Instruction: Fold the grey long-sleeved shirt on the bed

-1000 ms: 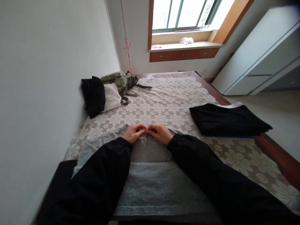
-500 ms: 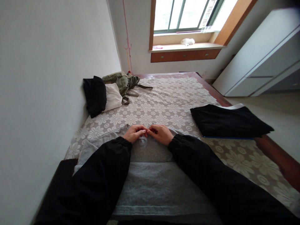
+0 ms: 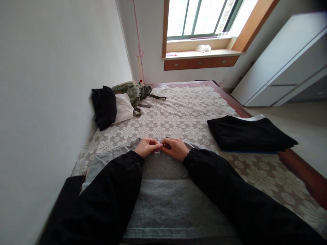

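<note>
A grey garment [image 3: 166, 200] lies spread flat on the bed in front of me. My left hand [image 3: 146, 147] and my right hand [image 3: 176, 148] meet at its far edge, fingertips together, both pinching the fabric there. A small dark thing shows between the fingers of the right hand; what it is cannot be told. Both arms are in black sleeves.
The bed has a floral lace cover [image 3: 184, 115] and a wooden frame. A folded black garment [image 3: 247, 134] lies at the right edge. Black, white and olive clothes [image 3: 120, 100] are piled by the left wall. A white wardrobe [image 3: 283, 64] stands right, a window [image 3: 201, 17] beyond.
My hands have stayed pinched at the garment's far edge, with only small finger shifts. The view has tilted slightly.
</note>
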The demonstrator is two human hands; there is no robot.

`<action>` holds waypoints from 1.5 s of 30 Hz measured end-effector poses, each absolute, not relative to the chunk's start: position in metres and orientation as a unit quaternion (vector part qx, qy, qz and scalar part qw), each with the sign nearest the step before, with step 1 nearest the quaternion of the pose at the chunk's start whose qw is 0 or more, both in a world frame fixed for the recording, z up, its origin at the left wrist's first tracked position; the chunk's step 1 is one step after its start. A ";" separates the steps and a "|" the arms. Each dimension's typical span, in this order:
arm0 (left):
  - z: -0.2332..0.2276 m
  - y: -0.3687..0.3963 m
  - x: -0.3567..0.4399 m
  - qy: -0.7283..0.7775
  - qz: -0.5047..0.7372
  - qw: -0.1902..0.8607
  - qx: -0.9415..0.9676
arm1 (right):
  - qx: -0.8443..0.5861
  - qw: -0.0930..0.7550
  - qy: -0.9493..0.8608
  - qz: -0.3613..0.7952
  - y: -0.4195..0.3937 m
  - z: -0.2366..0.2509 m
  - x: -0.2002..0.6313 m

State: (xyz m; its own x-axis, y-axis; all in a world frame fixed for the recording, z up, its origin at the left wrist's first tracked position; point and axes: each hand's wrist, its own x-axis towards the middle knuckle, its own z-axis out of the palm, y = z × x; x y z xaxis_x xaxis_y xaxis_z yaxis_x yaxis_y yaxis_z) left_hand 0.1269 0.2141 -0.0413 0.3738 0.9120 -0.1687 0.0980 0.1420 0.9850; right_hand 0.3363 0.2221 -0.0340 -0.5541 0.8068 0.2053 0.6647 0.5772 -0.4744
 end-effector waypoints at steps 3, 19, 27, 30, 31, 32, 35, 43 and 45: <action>-0.040 0.214 0.127 0.469 0.325 0.605 0.556 | -0.408 0.203 -0.871 0.185 0.223 -0.033 0.338; -0.045 0.211 0.129 0.501 0.354 0.616 0.494 | -0.403 0.194 -0.878 0.172 0.226 -0.036 0.340; -0.043 0.206 0.129 0.505 0.343 0.593 0.526 | -0.407 0.176 -0.880 0.170 0.225 -0.032 0.340; -0.043 0.203 0.130 0.511 0.342 0.553 0.562 | -0.408 0.165 -0.882 0.169 0.224 -0.031 0.339; -0.043 0.202 0.131 0.516 0.342 0.534 0.577 | -0.410 0.162 -0.882 0.167 0.223 -0.030 0.339; -0.042 0.201 0.131 0.522 0.340 0.512 0.591 | -0.413 0.160 -0.881 0.164 0.223 -0.029 0.339; -0.039 0.197 0.134 0.547 0.322 0.447 0.631 | -0.433 0.150 -0.877 0.147 0.221 -0.027 0.338; -0.038 0.188 0.138 0.561 0.297 0.402 0.660 | -0.449 0.160 -0.865 0.159 0.225 -0.028 0.341; -0.039 0.187 0.138 0.561 0.296 0.407 0.657 | -0.446 0.170 -0.862 0.171 0.227 -0.030 0.341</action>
